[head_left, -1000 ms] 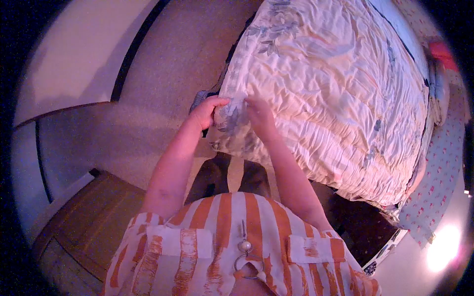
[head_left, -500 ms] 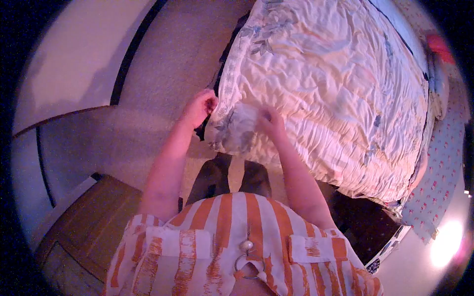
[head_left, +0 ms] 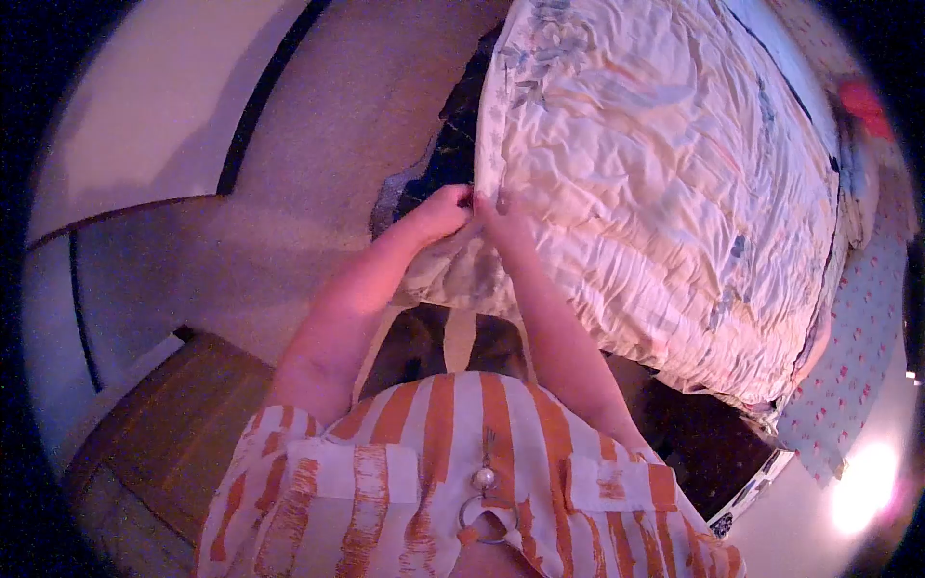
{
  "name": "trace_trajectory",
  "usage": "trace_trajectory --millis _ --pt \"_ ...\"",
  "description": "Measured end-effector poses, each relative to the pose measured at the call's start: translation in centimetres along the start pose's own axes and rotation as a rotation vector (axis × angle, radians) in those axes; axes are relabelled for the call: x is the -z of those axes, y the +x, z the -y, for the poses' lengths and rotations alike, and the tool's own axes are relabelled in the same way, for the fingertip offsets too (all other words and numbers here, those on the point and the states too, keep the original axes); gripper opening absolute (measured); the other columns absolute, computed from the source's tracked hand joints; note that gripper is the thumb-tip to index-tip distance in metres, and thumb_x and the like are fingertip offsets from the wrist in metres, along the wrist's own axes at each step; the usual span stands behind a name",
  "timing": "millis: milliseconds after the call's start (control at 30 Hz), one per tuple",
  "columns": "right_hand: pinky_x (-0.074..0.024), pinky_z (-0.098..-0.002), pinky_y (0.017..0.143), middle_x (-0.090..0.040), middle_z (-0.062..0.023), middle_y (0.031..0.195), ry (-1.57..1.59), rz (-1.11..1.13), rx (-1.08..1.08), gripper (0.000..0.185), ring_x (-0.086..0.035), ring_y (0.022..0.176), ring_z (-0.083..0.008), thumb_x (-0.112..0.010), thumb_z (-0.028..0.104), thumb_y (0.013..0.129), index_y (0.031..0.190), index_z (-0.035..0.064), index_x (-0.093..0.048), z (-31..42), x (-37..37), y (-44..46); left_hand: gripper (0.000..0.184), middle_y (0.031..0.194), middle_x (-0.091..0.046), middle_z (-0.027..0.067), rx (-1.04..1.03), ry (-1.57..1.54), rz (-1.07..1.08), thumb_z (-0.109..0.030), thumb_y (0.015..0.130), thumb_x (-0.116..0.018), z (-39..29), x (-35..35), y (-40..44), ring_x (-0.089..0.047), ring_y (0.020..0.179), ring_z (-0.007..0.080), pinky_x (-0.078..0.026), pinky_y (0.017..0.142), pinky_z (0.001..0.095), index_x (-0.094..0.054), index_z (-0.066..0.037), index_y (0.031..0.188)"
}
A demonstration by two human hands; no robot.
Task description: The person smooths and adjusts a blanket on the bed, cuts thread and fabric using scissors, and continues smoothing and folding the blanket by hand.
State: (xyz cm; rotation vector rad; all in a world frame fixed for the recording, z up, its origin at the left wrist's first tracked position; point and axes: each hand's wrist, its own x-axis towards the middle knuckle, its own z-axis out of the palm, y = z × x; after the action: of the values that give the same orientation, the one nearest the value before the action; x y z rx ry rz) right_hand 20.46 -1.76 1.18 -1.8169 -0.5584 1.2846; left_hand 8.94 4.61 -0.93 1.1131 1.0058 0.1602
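Observation:
A wrinkled cream quilt (head_left: 636,164) with blue-grey flower patterns covers the bed in front of me. My left hand (head_left: 445,212) is closed on the quilt's left edge, its fingers curled round the cloth. Right beside it, my right hand (head_left: 503,223) also grips that edge, the fingertips partly hidden by the hand itself. Between and above both hands the edge is drawn up into a straight fold. Below them, the near corner of the quilt hangs down in front of my legs. A dark patterned cloth (head_left: 453,144) shows under the lifted edge.
Carpet (head_left: 308,125) runs along the bed's left side. A brown wooden piece of furniture (head_left: 183,424) stands at lower left, and a dark box-like thing (head_left: 703,433) at lower right. Pale cloth with small red figures (head_left: 838,337) hangs at the right, near a bright lamp (head_left: 867,486).
Both hands have come together at the quilt's left edge. The edge has been pulled up and to the right, baring more of the dark cloth beneath.

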Motion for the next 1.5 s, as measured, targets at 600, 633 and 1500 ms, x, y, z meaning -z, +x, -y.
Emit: trace_trajectory --millis 600,633,1500 --pt "-0.045 -0.0273 0.069 -0.056 -0.0075 0.087 0.435 0.151 -0.07 0.028 -0.055 0.077 -0.0159 -0.046 0.019 0.079 0.099 -0.0008 -0.051 0.5 5.7 1.1 0.012 0.061 -0.054 0.0086 -0.144 0.31 -0.902 -0.012 0.069 -0.058 2.9 8.7 -4.1 -0.052 0.056 0.0232 -0.041 0.054 0.0349 -0.053 -0.002 0.072" --pt "-0.0449 -0.0276 0.07 -0.056 -0.0077 0.088 0.463 0.125 -0.074 0.028 -0.054 0.078 -0.0161 -0.046 0.02 0.08 0.099 -0.0006 -0.051 1.2 5.5 0.6 0.012 0.061 -0.054 0.0086 -0.146 0.311 -0.903 -0.012 0.069 -0.058 2.9 8.3 -3.6 -0.052 0.056 0.0232 -0.041 0.054 0.0349 -0.053 -0.002 0.072" --pt "-0.0428 -0.0374 0.073 -0.055 -0.0164 0.082 -0.558 0.411 0.555 0.029 -0.054 0.08 -0.0312 -0.055 0.018 0.074 0.098 0.0031 -0.051 -4.4 1.1 -0.7 0.027 0.081 -0.055 0.0045 -0.003 -0.128 -0.911 -0.026 0.076 -0.056 3.7 11.2 -8.0 -0.05 0.077 0.014 -0.04 0.071 0.0264 -0.054 -0.003 0.089"
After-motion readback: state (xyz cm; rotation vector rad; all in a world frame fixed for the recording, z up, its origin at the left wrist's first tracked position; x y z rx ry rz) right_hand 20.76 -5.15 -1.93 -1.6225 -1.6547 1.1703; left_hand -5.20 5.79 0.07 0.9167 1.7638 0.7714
